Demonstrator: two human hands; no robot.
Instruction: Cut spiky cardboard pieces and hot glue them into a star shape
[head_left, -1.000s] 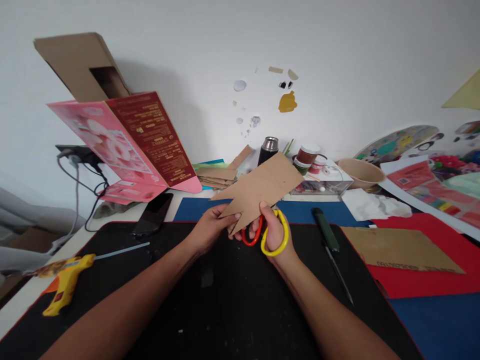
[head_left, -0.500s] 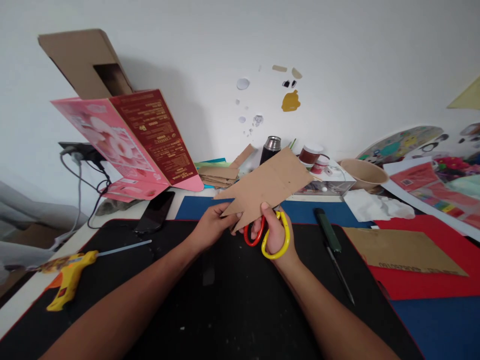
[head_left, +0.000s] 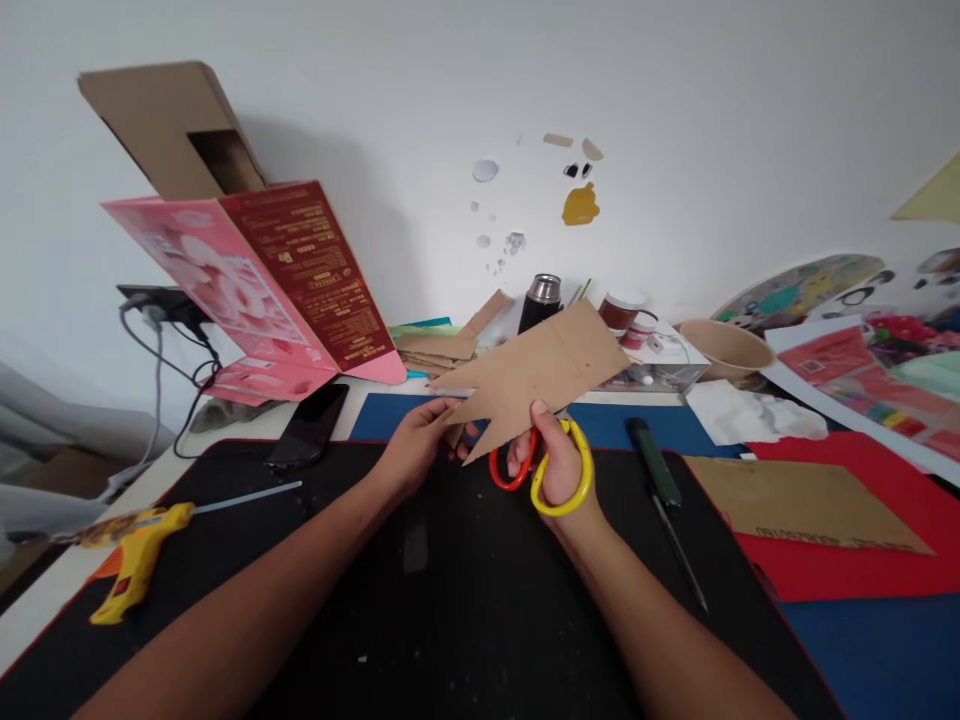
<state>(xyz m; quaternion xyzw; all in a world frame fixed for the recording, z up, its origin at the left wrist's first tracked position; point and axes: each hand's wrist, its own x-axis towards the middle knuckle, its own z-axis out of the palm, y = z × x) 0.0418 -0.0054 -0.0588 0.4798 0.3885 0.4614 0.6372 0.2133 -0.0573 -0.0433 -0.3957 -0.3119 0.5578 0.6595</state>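
R hand (head_left: 560, 465) w/ scissors (head_left: 587, 468), prob. pinching cardbd (head_left: 534, 366).

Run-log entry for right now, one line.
left hand: at pointed end of notched cardboard | right hand: holding notched cardboard, scissors | glue gun: mat's left edge

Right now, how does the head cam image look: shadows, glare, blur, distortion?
Head view: soft, dim light, with the pink box beside a diffuse shadow on the wall; head view: small highlights on the flask's metal top; head view: notched cardboard piece reasonably sharp, print on the cardboard sheet at right soft; head view: wide-angle stretching toward the edges.
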